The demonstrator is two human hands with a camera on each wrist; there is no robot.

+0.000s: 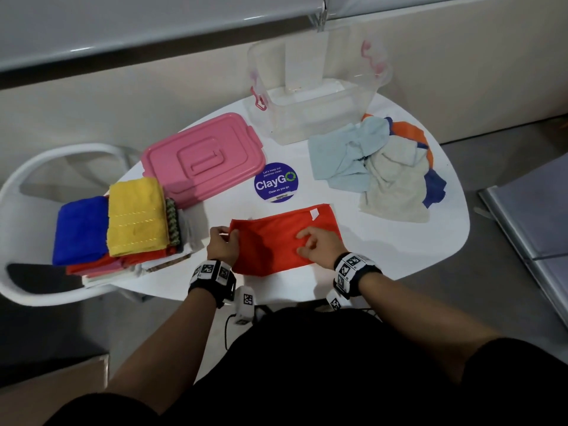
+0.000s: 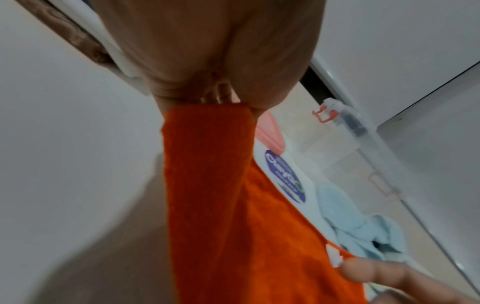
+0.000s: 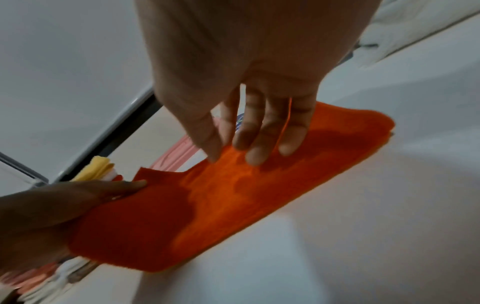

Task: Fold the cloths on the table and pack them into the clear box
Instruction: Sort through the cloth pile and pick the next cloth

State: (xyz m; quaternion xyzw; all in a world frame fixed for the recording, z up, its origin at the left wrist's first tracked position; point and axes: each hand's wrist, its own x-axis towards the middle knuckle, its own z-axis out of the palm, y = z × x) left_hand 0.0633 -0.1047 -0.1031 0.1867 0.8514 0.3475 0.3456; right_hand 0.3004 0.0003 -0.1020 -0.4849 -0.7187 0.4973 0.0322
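The orange cloth (image 1: 276,241) lies folded in a strip on the white surface (image 1: 399,241), near its front edge. The left hand (image 1: 222,244) pinches the cloth's left end — a closed grip. The right hand (image 1: 319,245) rests on it with fingers (image 3: 254,144) extended, holding nothing. The clear box (image 1: 313,96) stands open at the back — no cloth inside.

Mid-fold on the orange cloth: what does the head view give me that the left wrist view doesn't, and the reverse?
Only the head view shows the folded stack at the left, the whole pink lid, the clear box with no cloth in it, and the full unfolded pile.

Only the left wrist view shows, close up, the left hand pinching the cloth's lifted end.

Both show the orange cloth, the round sticker, and the right hand on the cloth.
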